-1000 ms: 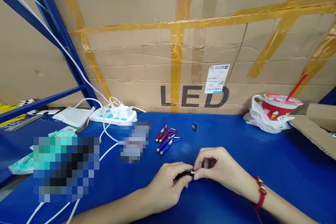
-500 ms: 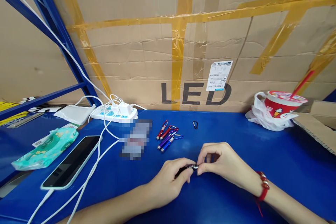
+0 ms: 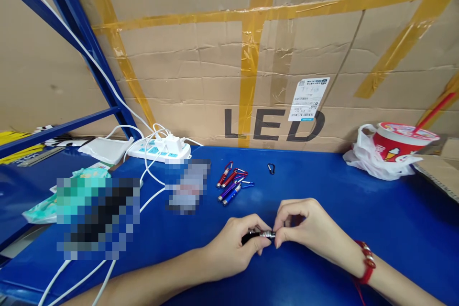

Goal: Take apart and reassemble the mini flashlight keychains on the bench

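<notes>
A small black keychain flashlight (image 3: 255, 235) with a silvery section lies between my hands, just above the blue tabletop. My left hand (image 3: 239, 245) is closed round its body, and part of it is hidden by the fingers. At the flashlight's right end, my right hand (image 3: 299, 222) pinches the tip with thumb and forefinger. Beyond my hands lie red flashlights (image 3: 229, 178), a purple flashlight (image 3: 226, 192) and a blue flashlight (image 3: 232, 196), each with a carabiner clip. A loose black carabiner (image 3: 271, 169) rests to their right.
A white power strip (image 3: 161, 153) with cables stands at the back left, near a blurred-out object (image 3: 188, 186). Green packaging (image 3: 82, 191) lies left. A red cup (image 3: 401, 143) in a plastic bag stands back right, before a large carton (image 3: 201, 81).
My view has shifted slightly, so the scene sits a little differently. More of the flashlight's silvery part shows between my fingers; both hands keep their hold.
</notes>
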Available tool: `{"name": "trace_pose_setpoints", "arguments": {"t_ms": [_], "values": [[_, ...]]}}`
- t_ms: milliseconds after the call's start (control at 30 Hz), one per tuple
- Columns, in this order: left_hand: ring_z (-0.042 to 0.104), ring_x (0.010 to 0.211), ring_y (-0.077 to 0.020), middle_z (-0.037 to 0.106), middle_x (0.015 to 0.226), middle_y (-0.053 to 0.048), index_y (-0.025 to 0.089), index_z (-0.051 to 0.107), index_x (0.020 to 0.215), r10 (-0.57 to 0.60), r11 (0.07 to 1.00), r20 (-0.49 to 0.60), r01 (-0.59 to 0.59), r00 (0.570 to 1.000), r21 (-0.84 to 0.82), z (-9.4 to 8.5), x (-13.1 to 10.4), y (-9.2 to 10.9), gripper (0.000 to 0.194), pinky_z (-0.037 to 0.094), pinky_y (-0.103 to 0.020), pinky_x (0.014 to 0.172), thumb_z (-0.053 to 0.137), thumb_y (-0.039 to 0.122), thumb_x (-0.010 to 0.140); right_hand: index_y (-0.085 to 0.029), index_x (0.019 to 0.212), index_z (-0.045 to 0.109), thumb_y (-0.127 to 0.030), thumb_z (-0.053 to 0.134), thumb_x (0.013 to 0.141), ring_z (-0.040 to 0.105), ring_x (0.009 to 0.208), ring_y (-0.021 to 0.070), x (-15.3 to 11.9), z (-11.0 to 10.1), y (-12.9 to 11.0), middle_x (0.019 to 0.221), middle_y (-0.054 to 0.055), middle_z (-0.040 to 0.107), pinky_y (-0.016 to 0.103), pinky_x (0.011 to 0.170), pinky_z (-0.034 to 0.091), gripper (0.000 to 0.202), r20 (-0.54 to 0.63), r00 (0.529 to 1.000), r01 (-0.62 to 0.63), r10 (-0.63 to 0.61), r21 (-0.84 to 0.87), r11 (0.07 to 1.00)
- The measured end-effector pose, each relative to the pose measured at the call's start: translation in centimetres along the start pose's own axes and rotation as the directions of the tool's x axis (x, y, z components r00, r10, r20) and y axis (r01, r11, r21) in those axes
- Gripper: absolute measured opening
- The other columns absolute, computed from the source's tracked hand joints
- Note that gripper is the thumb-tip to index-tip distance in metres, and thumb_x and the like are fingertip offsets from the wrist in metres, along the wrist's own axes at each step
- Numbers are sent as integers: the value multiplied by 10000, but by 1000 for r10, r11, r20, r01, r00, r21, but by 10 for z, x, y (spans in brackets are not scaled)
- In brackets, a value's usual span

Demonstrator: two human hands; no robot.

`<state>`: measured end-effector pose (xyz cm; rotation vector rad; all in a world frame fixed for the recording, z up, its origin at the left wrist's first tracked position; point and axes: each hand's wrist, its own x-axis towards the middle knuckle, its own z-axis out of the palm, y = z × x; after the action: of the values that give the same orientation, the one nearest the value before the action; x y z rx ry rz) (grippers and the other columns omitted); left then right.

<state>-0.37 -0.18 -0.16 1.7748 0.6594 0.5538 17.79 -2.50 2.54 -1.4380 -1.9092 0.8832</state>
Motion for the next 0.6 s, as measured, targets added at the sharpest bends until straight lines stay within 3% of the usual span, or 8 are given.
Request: {"name": "trace_pose_setpoints", "arguments": {"t_ms": [300, 433, 600], "values": [[461, 547, -91, 508, 614, 28, 147, 525, 732, 12, 1000, -56, -12, 998, -3, 2, -1, -4, 34, 366, -200, 544, 516, 163, 760, -150, 566, 638, -328, 721, 625, 462, 457, 79, -2, 6, 4, 517, -16, 572, 188, 432, 341, 204, 42, 992, -120, 116, 134, 984], [494, 559, -105, 535, 616, 16, 138, 564, 790, 11, 1000, -83, -10, 996, 14, 3, -1, -4, 57, 388, -207, 555, 526, 168, 761, -143, 562, 627, -358, 716, 615, 436, 427, 77, -1, 6, 3, 457, -21, 545, 184, 406, 309, 239, 86, 978, -201, 188, 187, 962], [530, 601, -121, 570, 638, -3, 131, 596, 917, 10, 999, -91, -6, 996, 45, 3, 0, -3, 165, 411, -222, 602, 519, 187, 782, -141, 555, 611, -406, 726, 596, 457, 430, 80, 0, 6, 4, 468, -14, 559, 182, 416, 322, 292, 102, 976, -213, 194, 226, 951]]}}
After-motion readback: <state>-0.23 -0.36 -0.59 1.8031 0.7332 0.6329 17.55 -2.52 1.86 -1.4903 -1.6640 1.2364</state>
